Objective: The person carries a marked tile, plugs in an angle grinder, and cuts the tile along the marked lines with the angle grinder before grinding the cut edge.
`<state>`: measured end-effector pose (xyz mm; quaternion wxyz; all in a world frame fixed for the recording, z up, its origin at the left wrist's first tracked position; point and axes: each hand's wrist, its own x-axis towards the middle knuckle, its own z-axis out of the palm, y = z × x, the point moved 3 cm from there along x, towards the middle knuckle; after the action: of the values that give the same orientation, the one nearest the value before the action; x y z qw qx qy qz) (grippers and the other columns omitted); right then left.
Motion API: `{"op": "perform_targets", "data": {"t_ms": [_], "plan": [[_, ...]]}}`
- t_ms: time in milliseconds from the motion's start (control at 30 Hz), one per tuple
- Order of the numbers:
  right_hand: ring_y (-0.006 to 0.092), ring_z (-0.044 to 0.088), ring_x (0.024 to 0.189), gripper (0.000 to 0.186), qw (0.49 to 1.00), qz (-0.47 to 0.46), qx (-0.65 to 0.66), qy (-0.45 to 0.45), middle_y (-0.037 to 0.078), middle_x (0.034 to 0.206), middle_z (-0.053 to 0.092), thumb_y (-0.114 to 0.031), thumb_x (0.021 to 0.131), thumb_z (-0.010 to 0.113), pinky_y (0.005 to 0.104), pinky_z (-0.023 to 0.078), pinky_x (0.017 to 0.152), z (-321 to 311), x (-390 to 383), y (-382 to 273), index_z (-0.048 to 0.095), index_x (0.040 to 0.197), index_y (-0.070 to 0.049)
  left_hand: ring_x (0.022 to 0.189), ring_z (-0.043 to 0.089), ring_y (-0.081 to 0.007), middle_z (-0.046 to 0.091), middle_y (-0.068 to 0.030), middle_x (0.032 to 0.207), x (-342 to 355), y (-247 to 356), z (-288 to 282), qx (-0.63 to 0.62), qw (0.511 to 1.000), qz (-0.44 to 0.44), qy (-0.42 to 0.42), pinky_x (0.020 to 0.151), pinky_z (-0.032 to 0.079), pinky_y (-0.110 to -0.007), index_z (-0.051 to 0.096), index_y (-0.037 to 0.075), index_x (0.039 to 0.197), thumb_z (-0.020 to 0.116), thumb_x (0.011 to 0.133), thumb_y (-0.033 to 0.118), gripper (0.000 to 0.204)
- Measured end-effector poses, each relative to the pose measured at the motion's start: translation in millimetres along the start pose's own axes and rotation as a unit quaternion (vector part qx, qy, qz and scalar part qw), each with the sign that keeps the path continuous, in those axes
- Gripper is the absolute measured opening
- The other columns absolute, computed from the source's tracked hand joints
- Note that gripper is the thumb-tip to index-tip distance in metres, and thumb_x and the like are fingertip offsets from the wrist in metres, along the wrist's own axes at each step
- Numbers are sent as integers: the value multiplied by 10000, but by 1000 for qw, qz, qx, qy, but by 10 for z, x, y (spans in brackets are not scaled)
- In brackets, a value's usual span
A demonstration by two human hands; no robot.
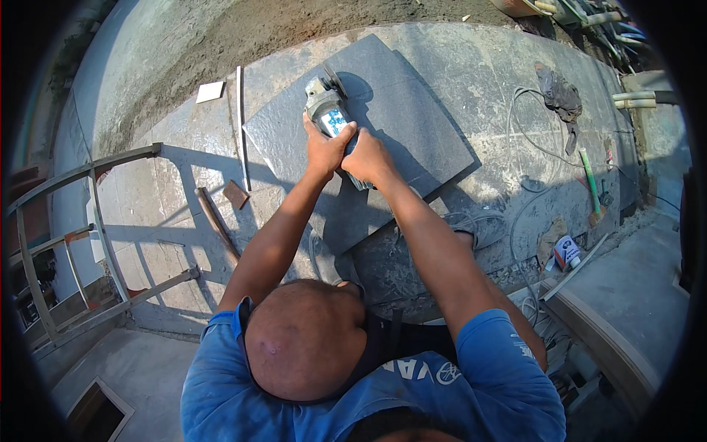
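An angle grinder [333, 120] with a grey metal head and a blue-and-white body is held in both my hands. My left hand [324, 149] is wrapped round the body just behind the head. Further back, my right hand [370, 158] is closed on the rear part. The cutting disc [335, 79] stands on edge over the far part of a large dark grey tile [420, 121]; I cannot tell whether it touches. That tile lies at an angle, with another dark slab [346, 228] partly under its near edge.
On the left are a metal frame [99, 221], a thin straight strip [241, 129], a wooden stick [216, 225] and small tile pieces [210, 92]. A cable [513, 125], a dark cloth [561, 99], a green-handled tool [591, 180] and a white container [566, 252] lie to the right.
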<state>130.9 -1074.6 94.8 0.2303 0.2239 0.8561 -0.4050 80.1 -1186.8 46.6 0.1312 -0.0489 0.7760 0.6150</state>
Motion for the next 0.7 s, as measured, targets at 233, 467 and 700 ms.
{"op": "perform_targets", "data": {"t_ms": [233, 467, 700], "plan": [[397, 591, 1137, 585, 1000, 10, -1, -7, 256, 1185, 616, -275, 763, 707, 454, 492, 959, -48, -75, -1, 490, 1214, 28, 1017, 607, -286, 556, -254, 1195, -59, 49, 33, -20, 1000, 0, -21, 868, 503, -368, 64, -40, 1494, 816, 740, 303, 1119], [385, 589, 1147, 605, 1000, 16, -4, -16, 251, 1200, 609, -287, 760, 714, 447, 492, 963, -47, -109, -18, 481, 1225, 24, 1035, 612, -307, 559, -269, 1204, -43, -42, 1, 7, 1000, 4, -6, 889, 495, -374, 76, -42, 1496, 818, 727, 355, 1140], [382, 592, 1144, 631, 1000, 16, -3, -15, 243, 1201, 613, -305, 748, 734, 446, 495, 959, -51, -108, 1, 480, 1225, 21, 1053, 612, -322, 561, -280, 1210, -45, -71, 18, 10, 1000, -9, -4, 908, 487, -375, 69, -43, 1501, 822, 716, 382, 1168]]}}
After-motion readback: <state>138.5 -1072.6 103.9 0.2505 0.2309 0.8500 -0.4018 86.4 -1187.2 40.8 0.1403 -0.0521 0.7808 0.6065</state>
